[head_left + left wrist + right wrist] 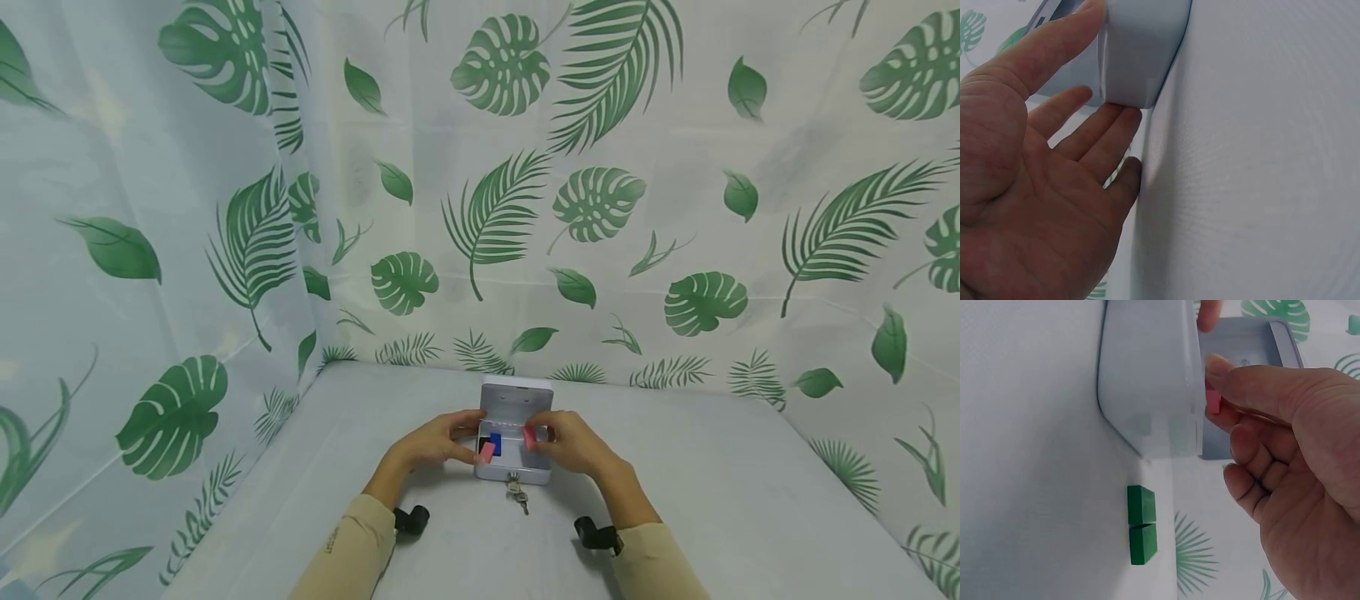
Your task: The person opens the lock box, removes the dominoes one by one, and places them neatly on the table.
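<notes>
Leaf-print curtain behind, grey bench (697,492) under small white box (514,473), lid up. My left hand (438,443) steadies box side, fingers straight. Right hand (572,442) pinches pink block (529,437) over opening. Blue block (495,442) and second pink block (487,452) already inside; keys (517,492) hang in lock.

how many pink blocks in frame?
2. One small pink block at the left hand, over the open white metal box; the other pink block pinched by the right hand. More may lie hidden inside.
</notes>
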{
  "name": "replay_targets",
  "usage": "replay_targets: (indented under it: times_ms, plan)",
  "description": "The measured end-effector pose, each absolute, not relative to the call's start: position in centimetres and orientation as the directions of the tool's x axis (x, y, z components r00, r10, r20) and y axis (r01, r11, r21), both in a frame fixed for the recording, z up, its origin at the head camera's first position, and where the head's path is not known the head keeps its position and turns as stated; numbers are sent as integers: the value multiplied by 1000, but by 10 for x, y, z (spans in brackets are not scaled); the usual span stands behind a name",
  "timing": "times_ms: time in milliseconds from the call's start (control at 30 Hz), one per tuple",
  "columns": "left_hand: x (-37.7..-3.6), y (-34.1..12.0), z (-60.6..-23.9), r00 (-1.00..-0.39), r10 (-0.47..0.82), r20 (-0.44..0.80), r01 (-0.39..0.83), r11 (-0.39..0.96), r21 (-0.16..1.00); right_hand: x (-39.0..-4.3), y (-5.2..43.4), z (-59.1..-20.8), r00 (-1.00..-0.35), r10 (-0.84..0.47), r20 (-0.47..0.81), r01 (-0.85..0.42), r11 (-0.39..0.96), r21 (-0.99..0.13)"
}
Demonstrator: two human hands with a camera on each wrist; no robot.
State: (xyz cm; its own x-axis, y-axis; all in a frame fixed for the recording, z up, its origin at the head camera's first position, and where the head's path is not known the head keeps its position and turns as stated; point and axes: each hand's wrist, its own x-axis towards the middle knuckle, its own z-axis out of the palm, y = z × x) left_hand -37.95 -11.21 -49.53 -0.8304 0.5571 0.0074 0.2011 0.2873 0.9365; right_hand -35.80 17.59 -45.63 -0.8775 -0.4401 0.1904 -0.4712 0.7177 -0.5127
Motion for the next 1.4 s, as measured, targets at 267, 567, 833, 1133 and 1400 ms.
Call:
replay_targets:
  times_ms: [267, 567, 833, 1133, 1400]
  plan:
    - [-380, -112, -495, -831, 556, 8, 203, 291, 935, -359, 185, -454, -866, -457, 201, -492, 712, -501]
    - [-380, -112, -496, -830, 558, 9, 206, 293, 934, -360, 192, -453, -867, -460, 192, -490, 714, -500]
    - [-379, -113, -495, -826, 563, 21, 218, 285, 933, -359, 198, -449, -877, -442, 190, -474, 725, -499]
    - [-378, -112, -493, -825, 564, 23, 219, 283, 934, -360, 203, -448, -897, -408, 171, -434, 738, -517]
    - [-378, -112, -494, -828, 561, 20, 215, 284, 935, -359, 209, -447, -920, -361, 152, -382, 740, -554]
